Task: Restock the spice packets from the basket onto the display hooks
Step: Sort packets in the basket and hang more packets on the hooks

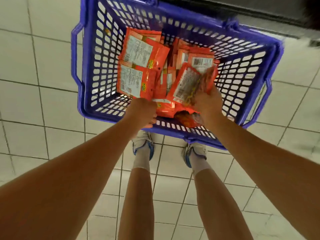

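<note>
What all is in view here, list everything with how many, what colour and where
basket: one, blue-purple plastic lattice, on the floor in front of the feet
spice packets: a loose pile, too many to count, orange-red with pale labels, inside the basket
floor: pale square tiles, under everything
dark fixture base: one, black, along the top edge
shoes: two, white and blue with white socks, just behind the basket
left hand: grips packets at the basket's near side
right hand: holds a few packets above the pile
</note>
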Demonstrator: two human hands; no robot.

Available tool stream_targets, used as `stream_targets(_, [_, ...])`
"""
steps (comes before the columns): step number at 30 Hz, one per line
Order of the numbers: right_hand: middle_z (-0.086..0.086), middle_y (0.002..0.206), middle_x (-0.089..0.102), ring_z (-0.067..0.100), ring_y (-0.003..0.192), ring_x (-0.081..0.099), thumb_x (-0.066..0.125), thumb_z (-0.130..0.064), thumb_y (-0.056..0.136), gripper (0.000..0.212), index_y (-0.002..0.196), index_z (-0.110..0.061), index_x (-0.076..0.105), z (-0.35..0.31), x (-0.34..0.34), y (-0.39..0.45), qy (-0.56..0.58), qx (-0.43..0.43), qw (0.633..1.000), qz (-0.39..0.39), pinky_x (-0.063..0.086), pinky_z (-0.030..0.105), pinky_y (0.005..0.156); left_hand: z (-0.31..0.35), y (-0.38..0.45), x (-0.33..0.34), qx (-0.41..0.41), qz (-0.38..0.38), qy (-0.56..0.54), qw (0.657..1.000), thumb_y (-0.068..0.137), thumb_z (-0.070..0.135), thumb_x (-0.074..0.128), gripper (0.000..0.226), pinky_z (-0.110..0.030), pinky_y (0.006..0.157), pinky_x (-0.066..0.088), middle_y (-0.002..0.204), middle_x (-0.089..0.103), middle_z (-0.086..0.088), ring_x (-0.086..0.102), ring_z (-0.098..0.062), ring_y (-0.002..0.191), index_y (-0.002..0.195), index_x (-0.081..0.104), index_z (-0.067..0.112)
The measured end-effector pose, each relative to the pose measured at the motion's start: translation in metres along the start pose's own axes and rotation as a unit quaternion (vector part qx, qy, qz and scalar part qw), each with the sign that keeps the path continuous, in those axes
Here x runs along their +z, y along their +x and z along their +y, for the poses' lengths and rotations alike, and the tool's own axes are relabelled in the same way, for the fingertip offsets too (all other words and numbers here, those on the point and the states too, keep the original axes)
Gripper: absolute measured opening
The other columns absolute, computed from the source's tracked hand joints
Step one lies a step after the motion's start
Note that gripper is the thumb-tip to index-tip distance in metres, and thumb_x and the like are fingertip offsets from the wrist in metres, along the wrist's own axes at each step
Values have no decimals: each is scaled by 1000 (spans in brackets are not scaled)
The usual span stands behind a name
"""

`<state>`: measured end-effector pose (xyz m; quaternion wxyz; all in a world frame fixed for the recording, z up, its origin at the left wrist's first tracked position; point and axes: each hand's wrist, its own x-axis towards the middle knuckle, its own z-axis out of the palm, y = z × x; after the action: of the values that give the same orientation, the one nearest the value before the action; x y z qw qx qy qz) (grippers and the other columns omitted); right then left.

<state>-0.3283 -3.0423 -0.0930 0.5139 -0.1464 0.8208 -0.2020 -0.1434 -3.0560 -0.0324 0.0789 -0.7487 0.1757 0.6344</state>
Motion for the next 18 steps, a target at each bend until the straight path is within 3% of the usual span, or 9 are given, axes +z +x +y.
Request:
stream_targets(3, [5, 97, 77, 25, 89, 75, 50, 10, 84, 40, 109, -15, 69, -5, -17, -33, 188, 89, 973, -103, 62, 43, 77, 0, -6, 9, -71, -132, -189, 970, 98, 50, 59, 49, -41, 81, 60, 121, 70, -16, 70, -31, 107, 131, 57, 15])
stream_targets(5, [18, 123, 70, 39, 111, 68, 46, 10, 84, 43, 120, -7, 64, -7, -22, -49, 253, 139, 940, -183, 56, 53, 97, 2, -10, 17, -69, -160, -263, 949, 97, 48, 62, 46, -42, 84, 59, 121, 71, -16, 69, -32, 111, 131, 57, 17])
stream_targets(6, [21, 130, 67, 41, 116, 66, 48, 4, 86, 42, 124, -6, 63, -7, -21, -52, 251, 153, 932, -214, 54, 55, 100, 2, -9, 20, -53, -129, -289, 947, 99, 38, 63, 41, -44, 88, 59, 122, 71, -17, 70, -33, 110, 132, 57, 15])
stream_targets(8, [16, 124, 71, 36, 107, 72, 59, -17, 86, 42, 127, -9, 62, -5, -16, -54, 174, 161, 937, -258, 59, 50, 89, 1, -2, 22, -8, -6, -301, 953, 100, 10, 60, 37, -46, 91, 59, 127, 66, -23, 69, -36, 109, 135, 54, 3])
stream_targets(10, [10, 109, 77, 29, 92, 76, 64, -32, 90, 35, 120, -13, 65, 0, -8, -44, 71, 158, 959, -224, 60, 42, 75, 1, 6, 17, 31, 96, -294, 951, 96, -2, 55, 37, -50, 90, 60, 126, 64, -25, 69, -38, 108, 133, 54, 3])
stream_targets(12, [7, 92, 79, 26, 81, 73, 59, -33, 98, 23, 105, -13, 68, 7, -1, -26, 23, 164, 972, -166, 57, 36, 68, 1, 14, 8, 60, 164, -278, 945, 94, 1, 52, 31, -50, 85, 61, 117, 69, -14, 70, -35, 103, 115, 59, 22])
stream_targets(14, [11, 106, 76, 24, 85, 66, 63, -29, 95, 21, 108, -12, 63, 21, 4, -2, -116, 111, 984, -76, 54, 36, 73, -2, 20, -4, 115, 208, -204, 950, 93, 6, 48, 28, -40, 70, 60, 103, 69, -1, 70, -26, 95, 106, 55, 29])
stream_targets(16, [10, 134, 61, 27, 111, 62, 71, -37, 88, 57, 134, -14, 48, 31, 11, 17, -282, 22, 959, -18, 53, 46, 93, -9, 27, -16, 171, 221, -96, 955, 94, 11, 47, 25, -27, 55, 48, 90, 67, 9, 68, -18, 82, 106, 53, 33])
stream_targets(18, [9, 154, 39, 31, 139, 44, 80, -54, 76, 101, 152, -15, 25, 34, 23, 32, -289, -1, 957, -21, 39, 59, 112, -14, 30, -24, 198, 212, -48, 956, 96, 17, 48, 24, -28, 54, 50, 86, 70, 8, 70, -14, 77, 104, 54, 39])
